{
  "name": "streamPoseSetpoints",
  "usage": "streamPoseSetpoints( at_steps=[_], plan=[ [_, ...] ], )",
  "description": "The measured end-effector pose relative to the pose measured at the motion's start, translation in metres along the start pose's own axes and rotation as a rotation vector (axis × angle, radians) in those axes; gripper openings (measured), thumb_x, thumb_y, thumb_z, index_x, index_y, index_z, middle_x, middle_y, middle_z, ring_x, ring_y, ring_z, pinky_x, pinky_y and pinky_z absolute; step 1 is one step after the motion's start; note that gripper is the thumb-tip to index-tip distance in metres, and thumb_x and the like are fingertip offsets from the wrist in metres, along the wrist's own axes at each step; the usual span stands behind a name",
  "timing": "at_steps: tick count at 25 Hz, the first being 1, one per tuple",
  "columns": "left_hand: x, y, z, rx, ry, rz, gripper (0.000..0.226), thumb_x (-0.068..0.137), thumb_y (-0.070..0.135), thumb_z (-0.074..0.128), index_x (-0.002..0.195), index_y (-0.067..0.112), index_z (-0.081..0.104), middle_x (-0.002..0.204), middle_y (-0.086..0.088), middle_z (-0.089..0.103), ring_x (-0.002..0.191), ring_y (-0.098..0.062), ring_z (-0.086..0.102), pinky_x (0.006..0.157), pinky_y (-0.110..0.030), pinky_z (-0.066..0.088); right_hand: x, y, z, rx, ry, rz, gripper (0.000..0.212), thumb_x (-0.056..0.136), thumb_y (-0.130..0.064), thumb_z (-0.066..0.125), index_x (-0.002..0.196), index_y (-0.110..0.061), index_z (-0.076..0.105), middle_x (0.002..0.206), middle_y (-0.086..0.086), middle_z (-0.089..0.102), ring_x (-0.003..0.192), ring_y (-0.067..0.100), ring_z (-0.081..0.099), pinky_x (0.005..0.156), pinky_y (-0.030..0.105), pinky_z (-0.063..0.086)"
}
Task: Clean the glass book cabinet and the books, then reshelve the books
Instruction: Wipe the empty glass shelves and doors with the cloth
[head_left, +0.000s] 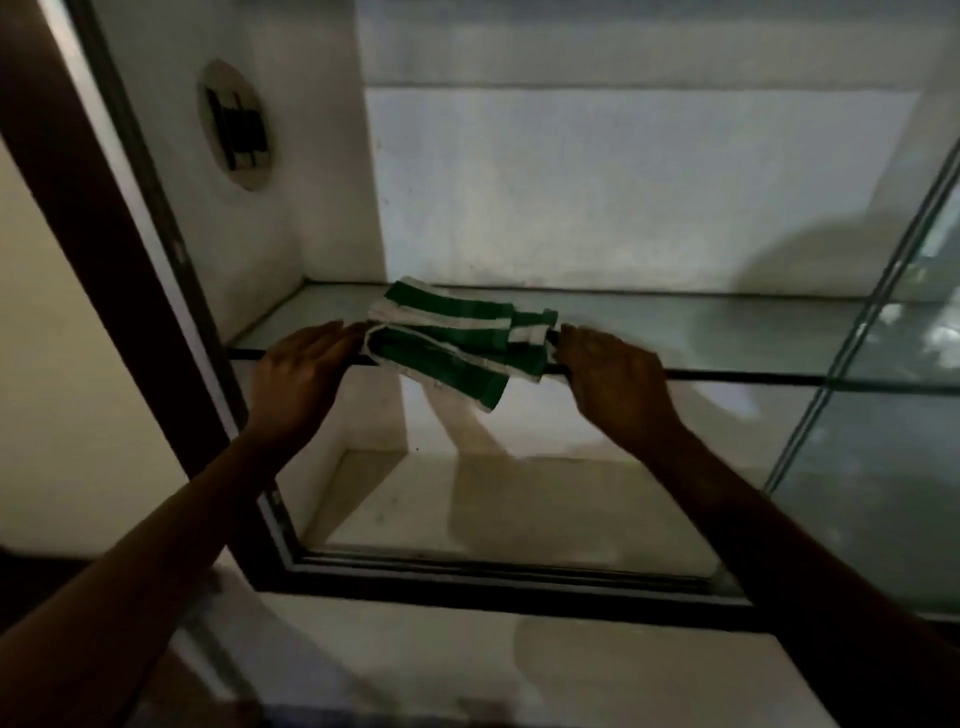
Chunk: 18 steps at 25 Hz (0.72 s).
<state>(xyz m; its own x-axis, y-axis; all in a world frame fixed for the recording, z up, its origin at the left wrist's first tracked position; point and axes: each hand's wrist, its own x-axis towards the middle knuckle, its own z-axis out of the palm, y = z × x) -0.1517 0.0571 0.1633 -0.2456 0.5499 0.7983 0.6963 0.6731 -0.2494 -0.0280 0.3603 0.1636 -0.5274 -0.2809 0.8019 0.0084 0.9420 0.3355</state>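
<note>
The green-and-white striped cloth (452, 343) lies at the front edge of the glass shelf (675, 327), toward its left end, with one folded corner hanging over that edge. The left hand (301, 369) reaches to the cloth's left end, fingers fairly straight and close together, tips touching the fabric. The right hand (608, 369) is at the cloth's right end with its fingers bent down over the shelf's front edge; motion blur hides whether they pinch the cloth.

To the right of the cloth the shelf runs bare to a sliding glass door (883, 364). Below the shelf the cabinet floor (519, 509) shows, ending at the dark bottom track (467, 571).

A dark wooden frame (104, 260) borders the left side. On the left inner wall, a round fitting (236, 122) carries dark marks too blurred to read.
</note>
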Motion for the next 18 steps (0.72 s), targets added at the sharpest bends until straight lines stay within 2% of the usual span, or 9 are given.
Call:
streamPoseSetpoints(
  at_steps=[2, 3, 8, 10, 13, 14, 16, 17, 18],
  plan=[
    [-0.001, -0.002, -0.008, -0.036, -0.116, -0.011, 0.029, 0.084, 0.004, 0.054, 0.111, 0.002, 0.066, 0.109, -0.015, 0.069, 0.096, -0.034, 0.067, 0.075, -0.042, 0.056, -0.001, -0.004, -0.01, 0.062, -0.134, 0.035, 0.027, 0.077, -0.005, 0.064, 0.103, -0.006, 0.071, 0.101, 0.012, 0.071, 0.087, 0.025, 0.07, 0.065, 0.03, 0.056],
    [0.002, -0.003, -0.012, -0.046, -0.168, -0.013, 0.031, 0.082, 0.001, 0.055, 0.111, 0.002, 0.065, 0.111, -0.014, 0.068, 0.098, -0.034, 0.067, 0.074, -0.042, 0.057, 0.002, -0.004, -0.016, 0.076, -0.191, 0.045, 0.032, 0.073, -0.005, 0.07, 0.105, -0.006, 0.07, 0.103, 0.013, 0.071, 0.09, 0.026, 0.069, 0.068, 0.032, 0.056],
    [0.025, 0.002, -0.039, -0.085, -0.451, -0.023, 0.042, 0.076, 0.005, 0.043, 0.11, 0.007, 0.067, 0.108, -0.016, 0.069, 0.088, -0.035, 0.069, 0.047, -0.035, 0.054, 0.014, -0.007, -0.035, 0.093, -0.437, 0.075, 0.047, 0.057, 0.006, 0.074, 0.103, -0.003, 0.07, 0.103, 0.015, 0.07, 0.09, 0.028, 0.07, 0.066, 0.034, 0.057],
    [0.028, -0.002, -0.042, -0.1, -0.586, -0.045, 0.047, 0.073, 0.009, 0.041, 0.113, 0.011, 0.067, 0.108, -0.019, 0.068, 0.085, -0.034, 0.07, 0.043, -0.034, 0.052, 0.018, -0.008, -0.04, 0.102, -0.585, 0.079, 0.056, 0.049, 0.004, 0.081, 0.104, -0.002, 0.07, 0.104, 0.015, 0.07, 0.091, 0.028, 0.069, 0.067, 0.036, 0.057],
    [0.036, -0.01, -0.047, -0.178, -0.792, -0.167, 0.058, 0.067, 0.007, 0.048, 0.123, 0.018, 0.052, 0.109, -0.024, 0.066, 0.083, -0.037, 0.07, 0.046, -0.04, 0.054, 0.029, -0.004, -0.047, 0.202, -0.737, 0.121, 0.063, 0.043, 0.001, 0.087, 0.104, -0.002, 0.07, 0.105, 0.015, 0.07, 0.091, 0.028, 0.069, 0.063, 0.035, 0.057],
    [0.037, -0.011, -0.048, -0.215, -0.812, -0.186, 0.062, 0.065, 0.004, 0.049, 0.125, 0.017, 0.047, 0.111, -0.025, 0.065, 0.086, -0.038, 0.069, 0.05, -0.043, 0.056, 0.032, -0.004, -0.05, 0.227, -0.778, 0.144, 0.062, 0.043, 0.0, 0.088, 0.103, -0.002, 0.07, 0.104, 0.015, 0.07, 0.09, 0.029, 0.069, 0.061, 0.034, 0.057],
    [0.032, -0.006, -0.049, -0.262, -0.821, -0.158, 0.061, 0.07, 0.0, 0.046, 0.131, 0.01, 0.042, 0.124, -0.023, 0.058, 0.105, -0.042, 0.061, 0.076, -0.045, 0.055, 0.038, -0.003, -0.054, 0.259, -0.872, 0.178, 0.061, 0.045, -0.001, 0.088, 0.104, -0.002, 0.07, 0.104, 0.016, 0.07, 0.089, 0.029, 0.069, 0.055, 0.034, 0.056],
    [0.03, -0.002, -0.051, -0.293, -0.829, -0.157, 0.062, 0.073, 0.001, 0.051, 0.134, 0.005, 0.041, 0.132, -0.022, 0.052, 0.116, -0.043, 0.053, 0.092, -0.045, 0.048, 0.041, -0.001, -0.058, 0.278, -0.902, 0.19, 0.062, 0.046, -0.002, 0.088, 0.105, -0.002, 0.069, 0.105, 0.016, 0.069, 0.089, 0.03, 0.069, 0.054, 0.034, 0.056],
    [0.029, -0.001, -0.051, -0.32, -0.851, -0.175, 0.068, 0.074, 0.003, 0.062, 0.138, 0.002, 0.039, 0.139, -0.021, 0.045, 0.124, -0.044, 0.045, 0.1, -0.049, 0.04, 0.044, 0.0, -0.059, 0.293, -0.925, 0.215, 0.063, 0.047, -0.004, 0.089, 0.107, -0.003, 0.069, 0.107, 0.016, 0.069, 0.089, 0.03, 0.069, 0.053, 0.035, 0.056]
  ],
)
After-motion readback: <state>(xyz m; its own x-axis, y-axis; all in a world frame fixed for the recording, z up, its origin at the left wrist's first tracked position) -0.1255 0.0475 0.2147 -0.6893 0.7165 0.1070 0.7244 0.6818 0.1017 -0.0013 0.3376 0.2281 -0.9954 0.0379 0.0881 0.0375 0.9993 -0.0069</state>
